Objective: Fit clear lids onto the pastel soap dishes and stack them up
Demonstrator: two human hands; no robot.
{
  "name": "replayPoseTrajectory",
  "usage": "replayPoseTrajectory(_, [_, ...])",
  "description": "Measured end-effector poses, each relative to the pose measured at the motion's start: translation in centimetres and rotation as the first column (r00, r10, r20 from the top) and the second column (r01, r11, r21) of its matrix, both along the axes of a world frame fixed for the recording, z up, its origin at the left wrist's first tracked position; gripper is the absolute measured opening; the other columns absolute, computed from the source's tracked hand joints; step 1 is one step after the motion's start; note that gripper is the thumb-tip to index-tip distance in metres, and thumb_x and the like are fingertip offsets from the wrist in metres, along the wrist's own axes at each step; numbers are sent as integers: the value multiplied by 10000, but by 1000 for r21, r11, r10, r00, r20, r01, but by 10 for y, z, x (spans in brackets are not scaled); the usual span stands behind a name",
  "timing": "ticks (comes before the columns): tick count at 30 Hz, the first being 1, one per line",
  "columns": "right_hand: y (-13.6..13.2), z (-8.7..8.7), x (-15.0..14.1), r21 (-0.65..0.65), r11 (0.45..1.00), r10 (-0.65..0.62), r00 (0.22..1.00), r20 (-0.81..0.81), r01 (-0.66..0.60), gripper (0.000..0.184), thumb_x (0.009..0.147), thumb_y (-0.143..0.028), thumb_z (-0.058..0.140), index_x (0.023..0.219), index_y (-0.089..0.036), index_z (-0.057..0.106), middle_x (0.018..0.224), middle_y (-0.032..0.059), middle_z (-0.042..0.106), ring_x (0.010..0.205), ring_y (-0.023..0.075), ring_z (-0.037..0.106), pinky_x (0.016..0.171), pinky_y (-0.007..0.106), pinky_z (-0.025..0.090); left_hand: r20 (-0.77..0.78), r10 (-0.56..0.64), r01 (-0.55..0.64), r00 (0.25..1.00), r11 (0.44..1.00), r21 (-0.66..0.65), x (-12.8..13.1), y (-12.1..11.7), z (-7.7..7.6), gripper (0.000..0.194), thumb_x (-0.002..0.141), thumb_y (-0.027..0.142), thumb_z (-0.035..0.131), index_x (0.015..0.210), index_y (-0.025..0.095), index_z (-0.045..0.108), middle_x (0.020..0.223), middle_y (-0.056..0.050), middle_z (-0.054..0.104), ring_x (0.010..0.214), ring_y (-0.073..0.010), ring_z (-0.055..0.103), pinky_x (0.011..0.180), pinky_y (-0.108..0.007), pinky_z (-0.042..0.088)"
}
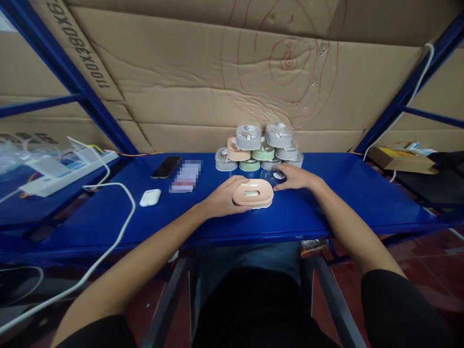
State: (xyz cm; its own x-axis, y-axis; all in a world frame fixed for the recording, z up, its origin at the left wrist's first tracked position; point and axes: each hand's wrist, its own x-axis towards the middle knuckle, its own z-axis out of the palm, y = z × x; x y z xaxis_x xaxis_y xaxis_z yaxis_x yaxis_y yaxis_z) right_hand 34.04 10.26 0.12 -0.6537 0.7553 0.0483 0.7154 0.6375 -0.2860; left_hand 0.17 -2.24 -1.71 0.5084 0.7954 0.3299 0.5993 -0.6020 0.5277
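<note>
My left hand is closed around the left side of a peach oval plastic box with a slot in its top, above the front part of the blue table. Behind it to the right, my right hand grips the right edge of a clear plastic lid with a round sticker, thumb and fingers bent about it. Just past the lid stand several similar boxes in a stack, with grey boxes on top and a green box at the bottom. Clear covers show on the stacked boxes.
On the blue table at left lie a dark phone, a second phone with a blurred screen and a white earbud case. A white cable and a power strip are further left. Cardboard backs the table.
</note>
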Motion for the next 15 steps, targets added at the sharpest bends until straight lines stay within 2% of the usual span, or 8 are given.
replayPoseTrajectory(4, [1,-1,1,8,1000,10,1000,-9,-9,1025,752,-748,927,1583,-216,649,1564,204,685,1442,500,632,1210,673,535,9,13,-13,1000,999,-40,1,0,1,844,828,580,915,1531,225,612,1570,-153,668,1495,-418,623,1314,-561,479])
replayPoseTrajectory(9, [3,-4,2,19,1000,21,999,-24,-21,997,741,-745,936,1561,-243,671,1511,185,722,1393,483,670,1174,666,569,19,99,-97,995,989,-115,2,1,-1,1044,758,630,959,1622,235,527,1656,-175,620,1536,-456,599,1312,-608,470])
replayPoseTrajectory(12, [-1,1,-1,24,1000,-9,999,-48,11,942,753,-711,937,1532,-241,693,1443,174,763,1310,462,721,1134,654,599,11,94,-92,996,989,-115,1,4,-5,1094,741,641,963,1644,228,505,1675,-202,605,1557,-473,582,1307,-620,476])
replayPoseTrajectory(15, [-14,12,-7,67,994,-72,986,-153,83,914,800,-718,894,1536,-216,689,1413,188,779,1251,451,747,1111,663,602,-5,92,-92,996,987,-130,-1,6,-8,1148,750,664,954,1682,212,460,1719,-229,558,1597,-486,541,1318,-635,462])
